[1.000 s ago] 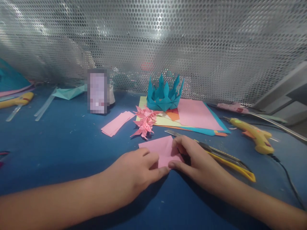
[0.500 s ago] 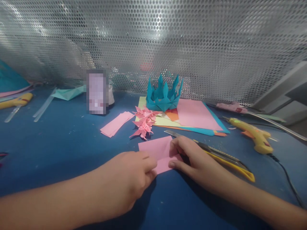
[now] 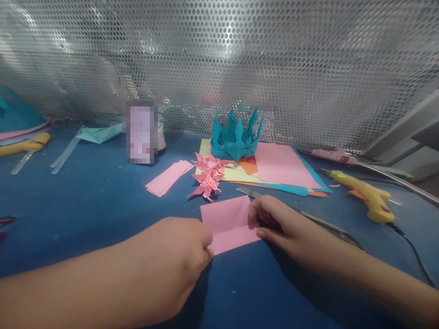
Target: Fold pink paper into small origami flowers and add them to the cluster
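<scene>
A sheet of pink paper [image 3: 230,224], creased across its middle and partly raised along the far half, lies between my hands on the blue table. My left hand [image 3: 181,256] is closed at the paper's left edge, the fingertips mostly hidden. At the right edge, my right hand [image 3: 276,224] pinches the paper between thumb and fingers. Just behind my right hand lies a box cutter [image 3: 322,221] with its blade out, partly covered by the hand and forearm. Small folded pink paper pieces [image 3: 208,176] sit just beyond the sheet.
Pink paper strips [image 3: 168,179] lie at left of the folded pieces. Beyond stands a blue paper crown [image 3: 236,141] on stacked coloured sheets [image 3: 286,167]. A yellow glue gun [image 3: 365,194] with a cord lies right; a pixelated upright phone-like object [image 3: 141,132] stands back left. A perforated metal panel [image 3: 219,55] closes the back.
My left hand has slid left along the paper to its left edge, uncovering more of the sheet and its crease. My right hand keeps its pinch; the view has shifted slightly.
</scene>
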A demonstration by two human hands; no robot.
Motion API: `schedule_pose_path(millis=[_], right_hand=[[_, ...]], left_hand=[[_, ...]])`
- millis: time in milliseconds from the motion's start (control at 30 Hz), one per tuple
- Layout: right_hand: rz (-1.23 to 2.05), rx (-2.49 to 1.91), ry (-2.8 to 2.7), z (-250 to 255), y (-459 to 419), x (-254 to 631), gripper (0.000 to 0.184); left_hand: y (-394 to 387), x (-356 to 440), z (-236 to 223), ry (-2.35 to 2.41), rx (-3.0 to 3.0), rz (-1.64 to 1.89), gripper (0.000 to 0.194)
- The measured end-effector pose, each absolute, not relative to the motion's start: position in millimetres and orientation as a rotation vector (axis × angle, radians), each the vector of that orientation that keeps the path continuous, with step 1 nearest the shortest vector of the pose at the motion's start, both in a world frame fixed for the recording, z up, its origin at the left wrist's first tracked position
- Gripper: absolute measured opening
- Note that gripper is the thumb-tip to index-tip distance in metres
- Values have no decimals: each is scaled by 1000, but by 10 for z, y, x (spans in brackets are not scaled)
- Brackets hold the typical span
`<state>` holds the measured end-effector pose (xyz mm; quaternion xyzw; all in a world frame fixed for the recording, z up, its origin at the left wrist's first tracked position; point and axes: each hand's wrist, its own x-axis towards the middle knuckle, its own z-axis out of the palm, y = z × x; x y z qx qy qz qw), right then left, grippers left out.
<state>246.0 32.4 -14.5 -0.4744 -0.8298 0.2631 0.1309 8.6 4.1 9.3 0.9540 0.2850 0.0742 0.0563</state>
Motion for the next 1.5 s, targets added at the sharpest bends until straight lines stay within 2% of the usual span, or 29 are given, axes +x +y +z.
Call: schedule_pose_path(millis=[233, 433, 667, 1033, 1500], right_hand=[[786, -1280, -2435, -178, 328, 2497, 25], [544, -1271, -2405, -215, 286, 2426, 33], [215, -670, -2741, -291, 175, 2336, 43], [184, -691, -2864, -267, 114, 2317, 50], [151, -745, -2914, -283, 102, 2318, 50]], left_hand=[[101, 73, -30, 870, 2787, 210, 28], [180, 84, -100, 899, 2673, 255, 20], [203, 47, -99, 847, 2713, 259, 25], [243, -14, -50, 825, 2717, 302, 25], [267, 14, -28, 833, 2679, 202, 36]])
